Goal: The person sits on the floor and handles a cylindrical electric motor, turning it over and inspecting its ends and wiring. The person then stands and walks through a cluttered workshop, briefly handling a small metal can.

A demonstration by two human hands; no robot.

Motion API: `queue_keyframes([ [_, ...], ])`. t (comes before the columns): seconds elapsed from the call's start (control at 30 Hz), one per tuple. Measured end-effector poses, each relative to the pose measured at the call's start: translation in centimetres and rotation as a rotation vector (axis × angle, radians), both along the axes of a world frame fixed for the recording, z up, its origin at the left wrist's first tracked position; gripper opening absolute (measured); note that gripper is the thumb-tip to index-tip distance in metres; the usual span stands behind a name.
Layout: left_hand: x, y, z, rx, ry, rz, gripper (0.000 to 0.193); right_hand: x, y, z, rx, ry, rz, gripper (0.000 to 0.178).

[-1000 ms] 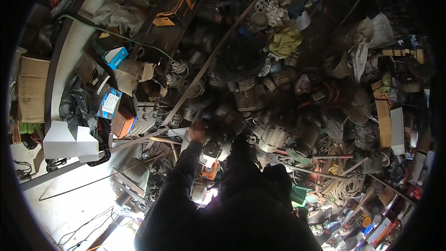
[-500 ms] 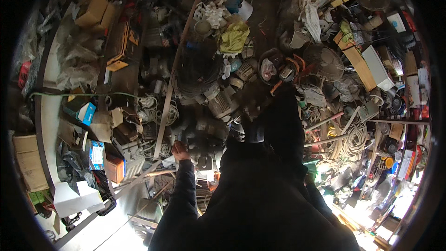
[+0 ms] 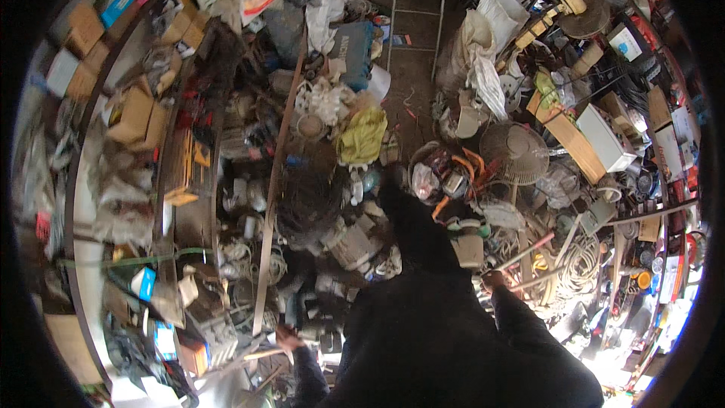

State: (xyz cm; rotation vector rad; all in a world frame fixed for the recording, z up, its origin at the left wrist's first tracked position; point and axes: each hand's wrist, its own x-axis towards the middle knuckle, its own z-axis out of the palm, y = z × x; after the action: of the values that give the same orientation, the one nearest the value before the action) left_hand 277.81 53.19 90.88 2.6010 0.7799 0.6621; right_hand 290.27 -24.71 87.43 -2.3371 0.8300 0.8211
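Note:
My left hand (image 3: 288, 338) hangs low at the left of my body, beside the lower end of a long metal shelf bar (image 3: 269, 249). Its fingers are dim and blurred, so a grip does not show. On the other side, my right hand (image 3: 495, 280) is by the near ends of a pink-tipped pole (image 3: 529, 251) and a pale pole (image 3: 538, 276). Whether it touches either one is unclear. Just ahead of that hand stands a cream-coloured tub (image 3: 469, 250). A dusty electric motor (image 3: 353, 246) lies on the floor ahead of my left hand.
Shelves of cardboard boxes (image 3: 138, 117) line the left. A fan guard (image 3: 515, 153), coiled hose (image 3: 578, 263) and a basin (image 3: 423, 162) crowd the right. Ahead, a yellow bag (image 3: 362, 136) borders a narrow floor strip (image 3: 411, 91) with a metal ladder (image 3: 392, 19).
The view has shifted forward, showing more of the far floor and the ladder. My right hand has come out from beside my body near the poles; my left hand sits lower in view.

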Motion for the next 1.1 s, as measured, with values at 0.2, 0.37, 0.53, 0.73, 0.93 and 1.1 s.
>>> queue_keyframes([
  [0.2, 5.3, -2.5, 3.9, -0.383, 0.835, 0.602, 0.047, 26.4, -0.9, 3.5, 0.036, -0.16, -0.082, 0.044],
  [0.37, 26.7, -8.9, 5.7, -0.426, 0.755, 0.316, 0.044, 45.6, -7.0, 5.1, 0.058, -0.17, -0.209, 0.047],
  [0.53, 44.5, -13.6, 11.1, -0.474, 0.774, 0.213, 0.041, 52.5, -10.4, 6.8, 0.015, -0.004, -0.194, 0.05],
  [0.73, 59.6, -16.5, 16.7, -0.513, 0.753, 0.053, 0.037, 47.1, -6.6, 4.7, -0.085, 0.221, 0.072, 0.054],
  [0.93, 79.1, -21.0, 18.1, -0.513, 0.707, -0.193, 0.034, 46.0, -1.0, 8.8, -0.034, 0.377, -0.28, 0.056],
  [1.1, 93.2, -26.1, 18.3, -0.515, 0.675, -0.403, 0.032, 50.8, 0.6, 9.6, 0.058, 0.313, -0.619, 0.052],
])
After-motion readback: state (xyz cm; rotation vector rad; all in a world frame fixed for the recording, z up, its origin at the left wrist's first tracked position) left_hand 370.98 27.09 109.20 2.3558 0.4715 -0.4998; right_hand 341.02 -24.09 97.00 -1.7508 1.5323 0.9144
